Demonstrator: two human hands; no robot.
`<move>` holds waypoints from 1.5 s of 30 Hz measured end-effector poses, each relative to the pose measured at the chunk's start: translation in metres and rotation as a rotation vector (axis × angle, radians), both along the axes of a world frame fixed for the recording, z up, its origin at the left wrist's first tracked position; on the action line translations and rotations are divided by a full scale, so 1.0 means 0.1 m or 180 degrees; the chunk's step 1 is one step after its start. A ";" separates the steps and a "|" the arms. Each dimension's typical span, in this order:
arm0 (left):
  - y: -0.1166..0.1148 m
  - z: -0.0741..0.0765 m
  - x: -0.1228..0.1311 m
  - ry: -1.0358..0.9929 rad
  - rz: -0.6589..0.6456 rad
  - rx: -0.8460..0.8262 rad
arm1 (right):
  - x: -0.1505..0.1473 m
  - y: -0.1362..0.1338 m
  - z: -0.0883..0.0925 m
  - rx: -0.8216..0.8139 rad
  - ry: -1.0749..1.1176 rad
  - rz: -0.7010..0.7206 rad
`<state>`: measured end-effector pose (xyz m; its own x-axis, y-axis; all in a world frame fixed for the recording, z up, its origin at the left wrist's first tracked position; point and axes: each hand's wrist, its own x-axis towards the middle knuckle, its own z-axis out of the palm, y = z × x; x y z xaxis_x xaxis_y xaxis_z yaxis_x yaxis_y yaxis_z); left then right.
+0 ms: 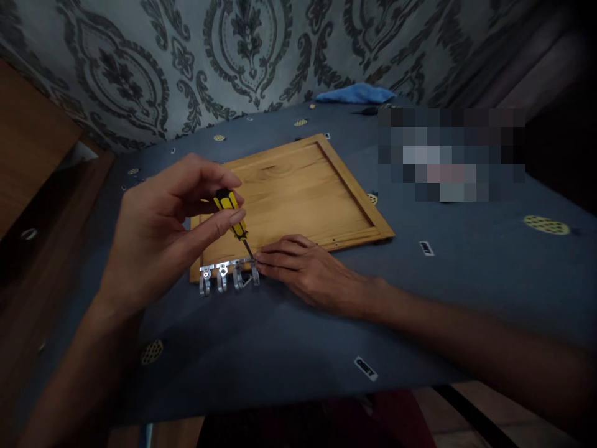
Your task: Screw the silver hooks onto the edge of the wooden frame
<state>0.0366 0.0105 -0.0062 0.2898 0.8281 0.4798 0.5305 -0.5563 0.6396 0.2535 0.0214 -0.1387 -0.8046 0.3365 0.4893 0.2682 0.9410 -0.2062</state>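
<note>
Between the thumb and fingers of my left hand is a yellow and black screwdriver, tilted with its shaft pointing down. Its tip meets the right end of a metal hook rack, beside my right fingertips. The rack lies along the near edge of a framed wooden panel, its several hooks hanging past that edge. My right hand rests flat on the panel's near edge, fingers stretched out with the tips against the rack's end. Whether a screw sits under the tip is too small to tell.
The panel lies on a table with a dark blue patterned cloth. A blue cloth lies at the back by the patterned wall covering. A blurred-out patch hides the right rear. Brown wooden furniture stands at the left.
</note>
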 end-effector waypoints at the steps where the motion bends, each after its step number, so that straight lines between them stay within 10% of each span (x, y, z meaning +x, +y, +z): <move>1: 0.00 0.00 -0.01 0.0180 0.0046 0.0061 | 0.00 0.00 0.00 -0.0005 -0.0016 -0.0008; 45: -0.03 0.05 -0.03 0.1187 0.0171 0.0449 | 0.00 0.03 0.05 0.0006 -0.0177 0.0099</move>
